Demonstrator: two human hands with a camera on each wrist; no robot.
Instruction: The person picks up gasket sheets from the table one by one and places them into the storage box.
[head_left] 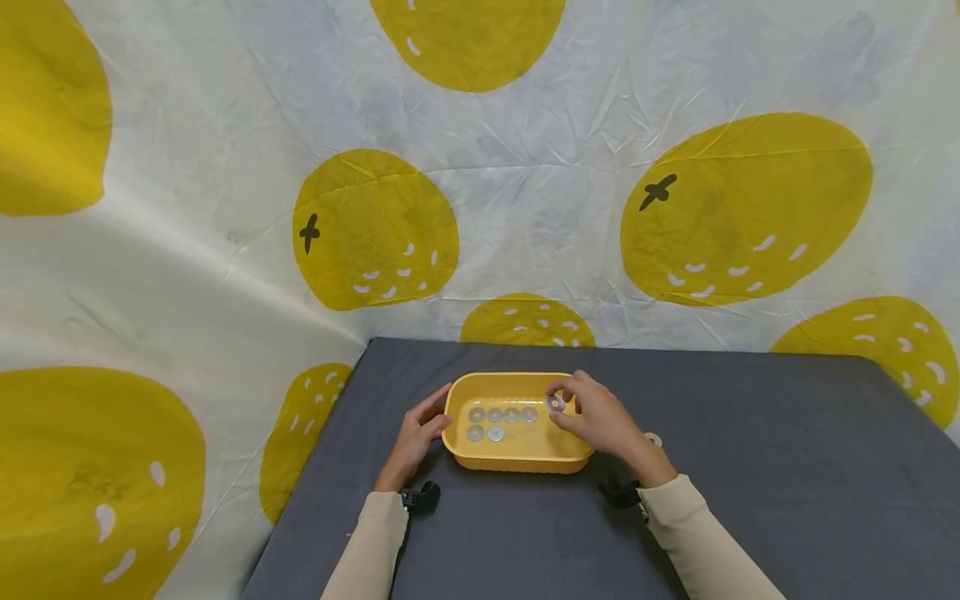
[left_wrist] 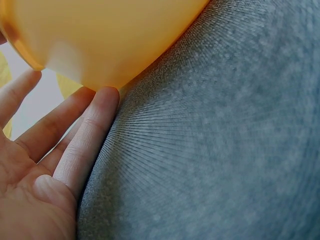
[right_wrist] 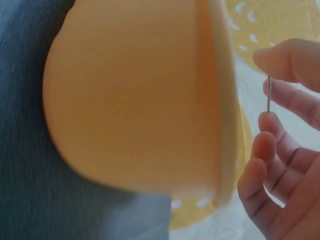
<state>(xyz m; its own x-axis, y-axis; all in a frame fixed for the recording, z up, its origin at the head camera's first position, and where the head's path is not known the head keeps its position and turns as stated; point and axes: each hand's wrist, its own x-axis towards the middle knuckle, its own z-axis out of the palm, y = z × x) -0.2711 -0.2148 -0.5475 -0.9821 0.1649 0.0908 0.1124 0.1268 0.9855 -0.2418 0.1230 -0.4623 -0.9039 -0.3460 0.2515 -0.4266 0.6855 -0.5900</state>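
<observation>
A yellow plastic tub sits on the dark cloth, with several flat metal washers laid out in two rows on its floor. My left hand rests against the tub's left end. In the left wrist view, its fairly straight fingers touch the tub wall. Above the tub's right part, my right hand pinches one washer between thumb and fingers. The right wrist view shows this washer edge-on, beyond the tub's rim.
Beside my right wrist, a pale round piece lies partly hidden on the dark grey tablecloth. A white curtain with yellow fruit prints hangs behind the table and along its left side. Black straps circle both wrists.
</observation>
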